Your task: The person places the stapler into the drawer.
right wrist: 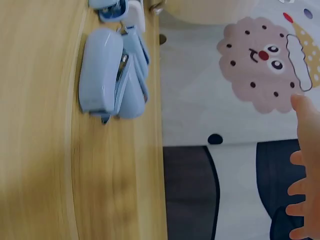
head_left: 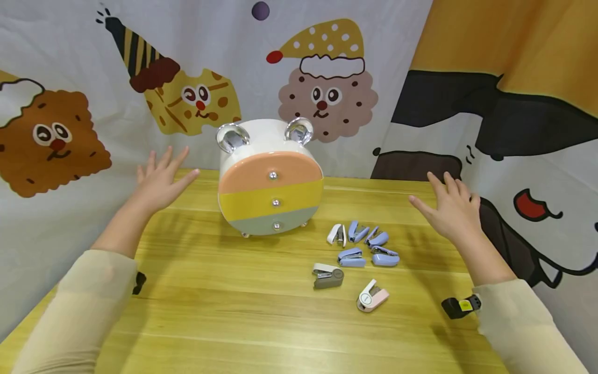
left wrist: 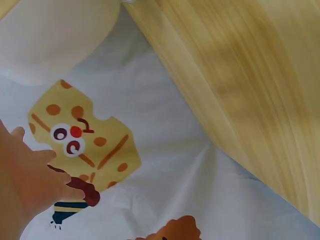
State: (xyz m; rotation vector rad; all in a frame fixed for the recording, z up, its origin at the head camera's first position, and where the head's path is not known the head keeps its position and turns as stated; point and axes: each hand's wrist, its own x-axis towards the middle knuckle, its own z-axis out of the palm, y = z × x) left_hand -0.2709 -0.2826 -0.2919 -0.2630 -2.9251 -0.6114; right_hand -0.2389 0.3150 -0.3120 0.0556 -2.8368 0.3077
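My left hand [head_left: 161, 183] hovers over the table with fingers spread, left of a round white drawer box [head_left: 271, 179]. That box has silver ears and three drawer fronts in orange, yellow and grey-green, each with a round knob. On the right, my right hand [head_left: 450, 210] is raised with its fingers apart, holding nothing. Between the box and this hand lie several small blue staplers [head_left: 385, 256], with a white stapler [head_left: 337, 235] beside them. Nearer the front are a grey-and-white stapler [head_left: 328, 276] and a pink-and-white stapler [head_left: 371, 297].
The wooden table [head_left: 224, 322] meets a printed curtain [head_left: 257, 98] at the back. Cartoon biscuits and cheese decorate the cloth, which also runs along the left and right sides. A dark wrist camera [head_left: 460, 306] juts from the right sleeve.
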